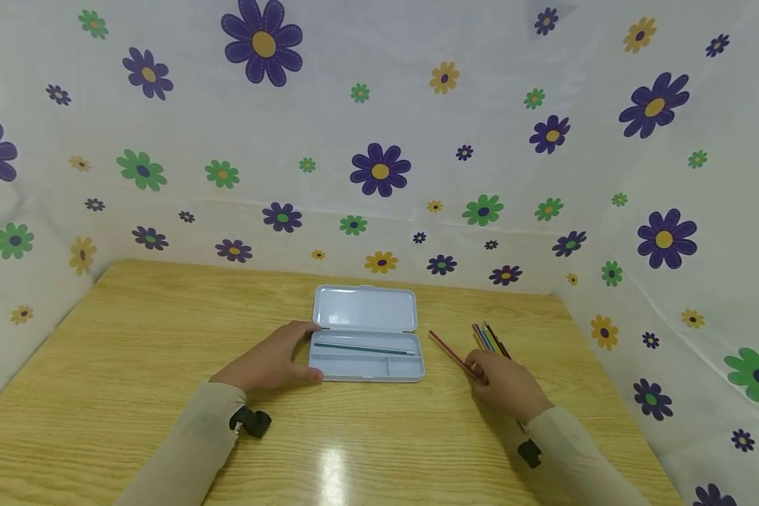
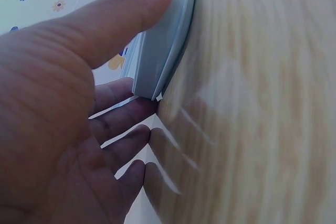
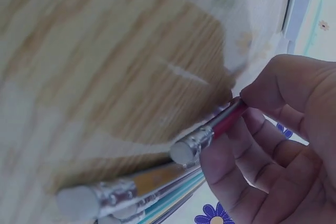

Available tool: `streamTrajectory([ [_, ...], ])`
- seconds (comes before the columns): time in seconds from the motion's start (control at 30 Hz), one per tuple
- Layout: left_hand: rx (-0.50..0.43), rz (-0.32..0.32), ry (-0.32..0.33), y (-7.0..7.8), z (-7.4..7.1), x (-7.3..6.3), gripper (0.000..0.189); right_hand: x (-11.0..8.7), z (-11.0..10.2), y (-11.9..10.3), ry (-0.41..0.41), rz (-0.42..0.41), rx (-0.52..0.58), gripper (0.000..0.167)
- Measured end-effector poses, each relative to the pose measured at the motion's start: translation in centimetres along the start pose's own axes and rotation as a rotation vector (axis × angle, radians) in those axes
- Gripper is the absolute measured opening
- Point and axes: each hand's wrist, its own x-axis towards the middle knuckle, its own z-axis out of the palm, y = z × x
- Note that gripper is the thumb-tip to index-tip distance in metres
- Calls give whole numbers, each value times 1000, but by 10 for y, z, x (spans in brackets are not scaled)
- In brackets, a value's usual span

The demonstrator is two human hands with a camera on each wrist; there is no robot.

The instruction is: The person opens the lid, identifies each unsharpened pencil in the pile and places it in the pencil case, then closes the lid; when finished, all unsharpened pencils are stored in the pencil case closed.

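Note:
A pale blue pencil box (image 1: 348,367) lies on the table with its lid (image 1: 365,308) folded back. A dark green pencil (image 1: 363,348) lies in its long rear compartment. My left hand (image 1: 278,357) holds the box's left end, thumb at the front corner and fingers at the back; the left wrist view shows the thumb along the box's side (image 2: 163,51). To the right of the box, my right hand (image 1: 509,383) pinches a red pencil (image 1: 445,346) between thumb and fingers. Its eraser end (image 3: 182,151) shows in the right wrist view, its other end pointing towards the box.
Several more pencils (image 1: 485,336) lie in a bunch just beyond and under my right hand, partly hidden by it. The wooden table (image 1: 164,316) is bordered by a white cloth (image 1: 329,126) with printed flowers at the back and sides.

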Motion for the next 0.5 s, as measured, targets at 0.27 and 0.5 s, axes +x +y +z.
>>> streamTrajectory([
  [0.27, -2, -2, -6, 0, 0, -1, 96, 0, -5, -3, 44, 34, 47, 26],
  [0.5, 1, -1, -2, 2, -1, -1, 96, 0, -9, -4, 151, -35, 5, 29],
])
